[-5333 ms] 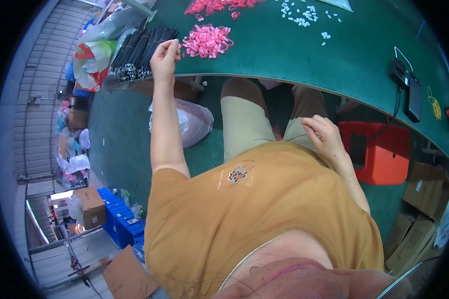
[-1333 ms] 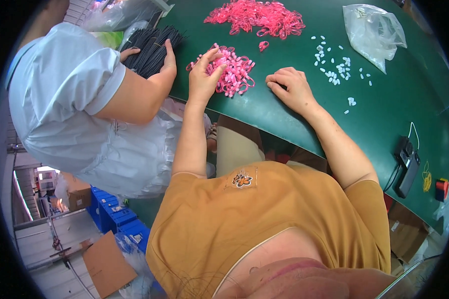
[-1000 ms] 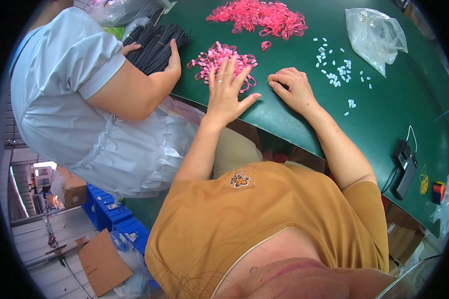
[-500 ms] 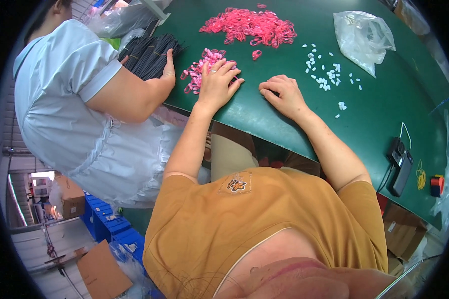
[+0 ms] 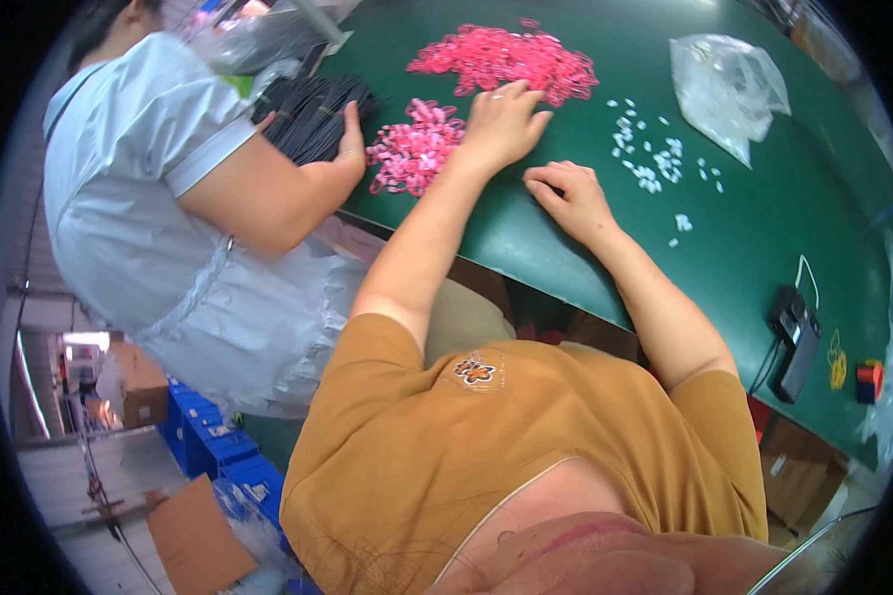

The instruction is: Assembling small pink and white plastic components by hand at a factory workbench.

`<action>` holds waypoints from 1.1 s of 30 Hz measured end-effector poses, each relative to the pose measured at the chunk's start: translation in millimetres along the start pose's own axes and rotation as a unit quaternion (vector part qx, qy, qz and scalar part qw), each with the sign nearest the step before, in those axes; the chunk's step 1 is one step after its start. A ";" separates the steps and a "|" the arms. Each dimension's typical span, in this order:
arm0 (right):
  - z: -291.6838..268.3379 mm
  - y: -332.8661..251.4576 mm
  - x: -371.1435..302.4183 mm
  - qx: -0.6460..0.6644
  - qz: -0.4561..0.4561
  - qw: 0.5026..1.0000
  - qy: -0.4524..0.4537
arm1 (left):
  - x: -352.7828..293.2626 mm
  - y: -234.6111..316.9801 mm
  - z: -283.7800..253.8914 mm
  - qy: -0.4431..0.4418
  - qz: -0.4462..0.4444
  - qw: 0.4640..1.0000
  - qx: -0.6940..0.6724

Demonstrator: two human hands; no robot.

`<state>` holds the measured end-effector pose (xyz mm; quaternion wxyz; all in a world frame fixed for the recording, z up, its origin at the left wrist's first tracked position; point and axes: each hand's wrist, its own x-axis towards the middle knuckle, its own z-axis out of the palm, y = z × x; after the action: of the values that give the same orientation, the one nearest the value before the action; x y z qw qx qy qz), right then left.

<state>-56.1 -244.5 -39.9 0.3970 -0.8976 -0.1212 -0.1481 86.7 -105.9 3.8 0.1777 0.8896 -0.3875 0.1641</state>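
Note:
A large pile of bright pink loops (image 5: 466, 58) lies at the far middle of the table, and the fingertips of my left hand (image 5: 506, 124) reach its near edge. That hand is open, palm down, with the thumb apart. Left of my wrist sits a smaller heap of pink loops with pale pieces on them (image 5: 412, 154). My right hand (image 5: 574, 196) rests on the table to the right, fingers curled and thumb pressed in; what it holds, if anything, is hidden. Beyond it are scattered small white oval pieces (image 5: 649, 178).
A clear plastic bag (image 5: 729, 89) lies at the far right of the green table (image 5: 605, 288). A black device with a cable (image 5: 794, 342) and yellow ties (image 5: 837, 362) are at the right. At my left, a co-worker in pale blue (image 5: 149, 188) handles black strands (image 5: 313, 119).
My left hand has moved from the smaller heap, up and right, to the large pile of pink loops. My right hand stays in nearly the same place, fingers curled.

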 end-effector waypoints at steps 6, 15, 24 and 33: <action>4.3 8.3 -4.1 0.058 -0.024 0.998 0.019 | 57.3 39.9 31.5 0.051 0.031 0.981 -0.186; -2.8 -10.1 -2.2 0.009 -0.023 1.000 0.016 | 45.2 34.5 74.7 0.050 0.064 0.963 -0.256; -3.6 -8.6 -4.9 -0.004 -0.040 0.999 0.017 | 40.9 40.2 74.6 0.012 0.041 0.970 -0.241; -3.2 -9.5 -6.1 -0.004 -0.042 0.999 0.016 | 40.5 41.1 71.5 -0.008 0.024 0.965 -0.259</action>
<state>-65.5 -241.3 -33.6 0.3890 -0.8906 -0.1523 -0.1796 93.1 -189.3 -34.1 0.3950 0.8047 -0.4397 0.0552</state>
